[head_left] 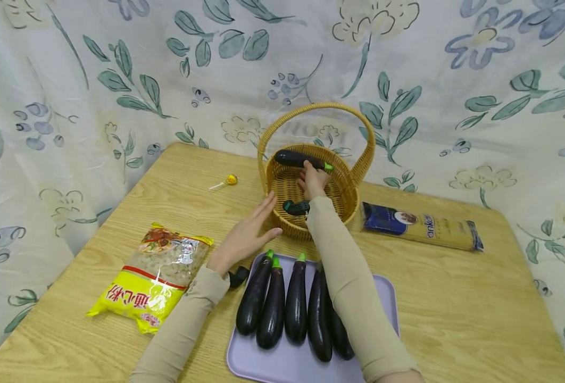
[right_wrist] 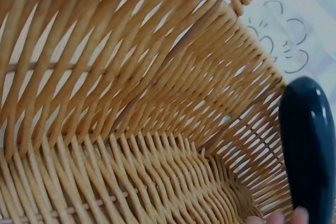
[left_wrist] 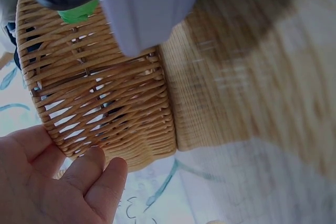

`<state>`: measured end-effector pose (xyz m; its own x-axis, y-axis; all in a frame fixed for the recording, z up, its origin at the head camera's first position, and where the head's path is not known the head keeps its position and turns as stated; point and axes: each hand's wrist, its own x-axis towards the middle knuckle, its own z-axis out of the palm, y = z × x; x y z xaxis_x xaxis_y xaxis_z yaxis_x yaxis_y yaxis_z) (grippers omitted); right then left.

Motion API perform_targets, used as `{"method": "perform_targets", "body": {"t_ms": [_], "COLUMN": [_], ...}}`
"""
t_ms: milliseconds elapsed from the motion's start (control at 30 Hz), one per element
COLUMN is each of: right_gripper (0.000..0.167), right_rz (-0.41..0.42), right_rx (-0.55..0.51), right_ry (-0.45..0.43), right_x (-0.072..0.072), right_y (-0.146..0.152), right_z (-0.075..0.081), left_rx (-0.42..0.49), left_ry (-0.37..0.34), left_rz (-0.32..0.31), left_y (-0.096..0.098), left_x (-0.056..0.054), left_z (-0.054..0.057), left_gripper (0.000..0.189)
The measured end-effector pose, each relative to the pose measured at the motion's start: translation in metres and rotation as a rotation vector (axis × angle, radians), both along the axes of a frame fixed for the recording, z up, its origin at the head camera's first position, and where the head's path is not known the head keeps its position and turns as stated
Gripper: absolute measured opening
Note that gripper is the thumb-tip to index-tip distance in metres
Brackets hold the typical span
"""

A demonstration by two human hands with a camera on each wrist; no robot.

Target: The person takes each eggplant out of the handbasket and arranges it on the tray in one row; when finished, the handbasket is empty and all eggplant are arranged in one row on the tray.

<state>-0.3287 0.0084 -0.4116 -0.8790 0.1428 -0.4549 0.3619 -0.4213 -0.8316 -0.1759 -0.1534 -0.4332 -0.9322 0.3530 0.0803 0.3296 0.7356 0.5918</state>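
Observation:
A wicker basket with a tall arched handle stands at the back of the table. Inside it, my right hand holds a dark eggplant with a green stem end against the far wall. The right wrist view shows the rounded end of this eggplant at the right, with fingertips below. My left hand rests its extended fingers on the basket's left side, also visible in the left wrist view. Several more eggplants lie side by side on a lilac tray, partly hidden by my right forearm.
A yellow bag of pasta lies on the left of the wooden table. Right of the basket is a long spaghetti packet. A wrapped lollipop lies left of the basket. A floral curtain hangs behind.

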Motion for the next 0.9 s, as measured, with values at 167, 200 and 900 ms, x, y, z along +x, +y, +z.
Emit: {"method": "perform_targets", "body": {"t_ms": [167, 200, 900], "right_gripper": [0.088, 0.091, 0.069], "right_rz": [0.015, 0.016, 0.178], "right_rx": [-0.07, -0.096, -0.038], "right_ry": [-0.063, -0.08, -0.095], "right_x": [-0.004, -0.005, -0.008], "right_y": [0.001, 0.001, 0.013], "right_z": [0.0, 0.0, 0.014], "left_rx": [-0.001, -0.002, -0.008], "left_ry": [0.0, 0.0, -0.009], "left_rz": [-0.006, -0.005, 0.006], "left_y": [0.0, 0.0, 0.001], "left_x": [0.001, 0.001, 0.0], "left_z": [0.0, 0.0, 0.002], "left_gripper": [0.08, 0.08, 0.076]}}
